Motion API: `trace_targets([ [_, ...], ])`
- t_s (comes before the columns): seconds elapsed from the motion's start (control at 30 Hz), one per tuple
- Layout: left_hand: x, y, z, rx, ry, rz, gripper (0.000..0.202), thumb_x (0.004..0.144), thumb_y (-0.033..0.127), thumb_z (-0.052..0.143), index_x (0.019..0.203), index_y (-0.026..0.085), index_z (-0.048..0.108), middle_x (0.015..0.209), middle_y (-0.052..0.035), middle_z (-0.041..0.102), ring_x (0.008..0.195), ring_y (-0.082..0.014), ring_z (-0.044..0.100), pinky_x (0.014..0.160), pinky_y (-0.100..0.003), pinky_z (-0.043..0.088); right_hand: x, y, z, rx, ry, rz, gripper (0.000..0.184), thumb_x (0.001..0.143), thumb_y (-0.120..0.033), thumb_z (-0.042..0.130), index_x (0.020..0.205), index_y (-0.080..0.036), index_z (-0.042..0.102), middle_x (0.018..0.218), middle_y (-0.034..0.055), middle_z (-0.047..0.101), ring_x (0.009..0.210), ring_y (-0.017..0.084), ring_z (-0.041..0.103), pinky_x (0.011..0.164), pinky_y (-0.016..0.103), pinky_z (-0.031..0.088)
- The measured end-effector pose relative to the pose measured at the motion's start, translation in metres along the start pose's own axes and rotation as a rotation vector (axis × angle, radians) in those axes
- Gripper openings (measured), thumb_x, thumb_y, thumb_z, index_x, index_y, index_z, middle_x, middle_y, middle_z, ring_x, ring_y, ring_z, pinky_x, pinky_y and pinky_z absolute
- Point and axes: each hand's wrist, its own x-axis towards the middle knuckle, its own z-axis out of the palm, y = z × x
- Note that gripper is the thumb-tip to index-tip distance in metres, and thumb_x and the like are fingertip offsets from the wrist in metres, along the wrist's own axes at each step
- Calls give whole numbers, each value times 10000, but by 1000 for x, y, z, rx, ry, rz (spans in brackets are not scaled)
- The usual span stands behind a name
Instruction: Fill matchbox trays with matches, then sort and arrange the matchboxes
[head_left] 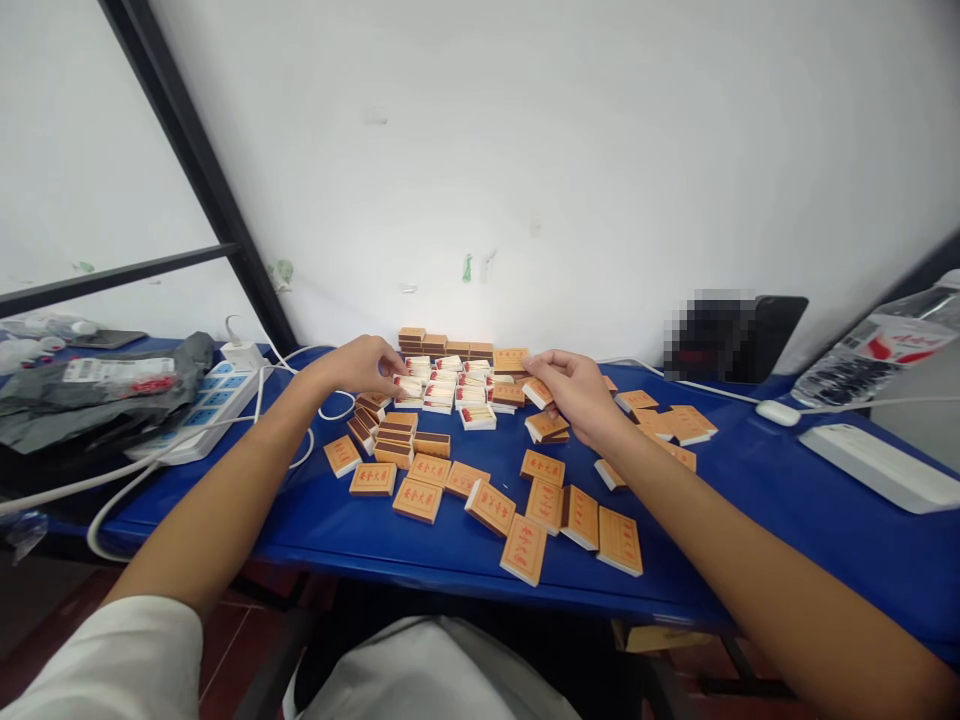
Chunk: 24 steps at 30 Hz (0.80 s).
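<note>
My left hand (358, 366) is at the left edge of a block of open matchbox trays (442, 392) filled with red-tipped matches. Its thumb and forefinger are apart, and the fingertips touch the outermost trays. Right of the block, my right hand (574, 388) pinches an orange-brown matchbox (537, 392) between thumb and fingers. Just below that hand lie stacked matchboxes (546, 427). Closed matchboxes are piled behind the trays against the wall, with one box (511, 360) flat on top at the right. More closed boxes (417, 499) with red lettering lie scattered nearer me.
To the left, a power strip (217, 405) with white cables sits beside a grey plastic bag (112, 390). On the right are a dark phone-like device (776, 335), a white box-shaped object (881, 467) and a water bottle (885, 340). The blue table (465, 555) meets a white wall.
</note>
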Motion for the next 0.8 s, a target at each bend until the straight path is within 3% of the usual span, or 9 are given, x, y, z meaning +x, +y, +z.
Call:
trace_targets([
  [0.27,2,3,8,18,-37,-2,439,634,424,879,997,186,817,879,-76,795,770,-236,713,654,-295,489,1,3,0,-25,-67,35,340,795,-518,796,763,-204,669,702,15,691,446,90,429,334,218,343],
  [0.4,3,9,8,36,72,93,356,747,470,825,946,175,809,849,-76,781,741,-217,694,661,-305,482,0,3,1,-16,-99,48,350,795,-520,801,775,-196,672,717,21,705,437,82,430,323,206,329],
  [0.53,0,38,22,-58,300,252,473,840,576,777,1119,195,788,1003,-92,794,816,-212,704,721,-322,521,-2,4,3,-16,-123,52,368,784,-527,813,762,-204,639,614,-23,611,417,78,413,311,197,327],
  [0.67,-8,78,49,-116,367,370,637,812,610,809,1303,216,714,1158,-105,780,939,-250,727,801,-366,556,-8,7,10,-39,-206,31,411,799,-585,789,789,-209,625,641,-24,621,402,76,418,304,207,365],
  [0.8,-12,95,63,-116,429,403,477,872,539,763,1217,211,749,1074,-87,795,910,-246,731,770,-358,555,-16,6,15,-104,-282,-34,442,828,-637,742,802,-206,649,697,-8,653,417,78,442,312,208,396],
])
